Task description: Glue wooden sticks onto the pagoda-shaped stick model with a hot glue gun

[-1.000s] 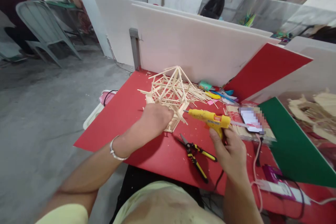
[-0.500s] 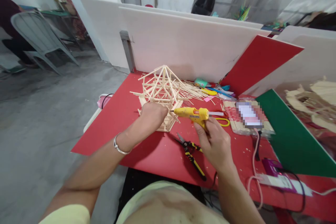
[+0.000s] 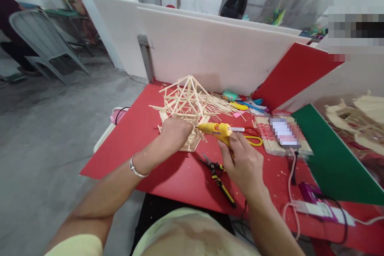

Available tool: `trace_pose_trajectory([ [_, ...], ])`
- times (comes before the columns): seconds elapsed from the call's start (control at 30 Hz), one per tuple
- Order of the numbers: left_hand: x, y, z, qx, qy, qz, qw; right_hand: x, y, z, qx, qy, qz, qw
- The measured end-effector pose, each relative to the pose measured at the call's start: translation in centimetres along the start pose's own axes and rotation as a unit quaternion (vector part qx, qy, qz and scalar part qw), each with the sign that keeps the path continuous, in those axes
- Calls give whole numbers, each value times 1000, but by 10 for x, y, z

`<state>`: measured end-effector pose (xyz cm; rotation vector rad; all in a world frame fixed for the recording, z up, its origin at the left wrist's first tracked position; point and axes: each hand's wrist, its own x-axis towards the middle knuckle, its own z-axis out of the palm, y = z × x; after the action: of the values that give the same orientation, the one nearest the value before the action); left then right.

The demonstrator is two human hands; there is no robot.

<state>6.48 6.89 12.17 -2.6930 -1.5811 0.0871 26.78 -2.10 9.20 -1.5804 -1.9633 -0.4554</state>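
The stick-frame model (image 3: pixel 185 108) looks light and brittle, so the left hand (image 3: pixel 175 133) closes on its firmer base while the right hand (image 3: pixel 243 164) grips the glue gun (image 3: pixel 214 129).

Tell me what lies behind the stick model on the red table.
Behind the stick model loose sticks fan out on the red table, before a white board. The left hand covers the model's near edge; the right hand holds the glue gun.
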Motion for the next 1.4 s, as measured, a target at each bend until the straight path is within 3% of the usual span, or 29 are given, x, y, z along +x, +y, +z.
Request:
trace_pose_trajectory([
  [0.23, 3, 0, 2, -23, -3, -11, 1000, 3, -5, 0, -41, -2, -23, 999],
  [0.4, 3, -2, 8, -43, 28, -6, 999, 6, -10, -2, -57, -5, -38, 998],
  [0.57, 3, -3, 15, -77, 59, -21, 995, 9, -14, -1, -56, -12, -36, 998],
  [0.9, 2, 1, 14, -72, 64, -24, 995, 3, -9, -7, -56, -17, -24, 998],
  [1.03, -14, 6, 4, -59, 71, -25, 995, 3, -6, -5, -48, -27, -12, 998],
  [1.13, -43, 9, 9, -99, 128, -8, 987, 2, -3, -2, -27, -26, -6, 999],
  [1.2, -63, 12, 25, -173, 158, -6, 972, 0, 0, 1, -6, -11, -1, 1000],
  [1.27, -76, 18, 52, -305, 179, -11, 935, -3, 3, 3, 25, 6, 9, 1000],
  [1.33, -80, 28, 84, -468, 206, -46, 858, -5, 6, 6, 63, 17, 26, 998],
  [1.4, -76, 41, 114, -614, 210, -128, 750, -7, 9, 9, 102, 26, 39, 994],
])
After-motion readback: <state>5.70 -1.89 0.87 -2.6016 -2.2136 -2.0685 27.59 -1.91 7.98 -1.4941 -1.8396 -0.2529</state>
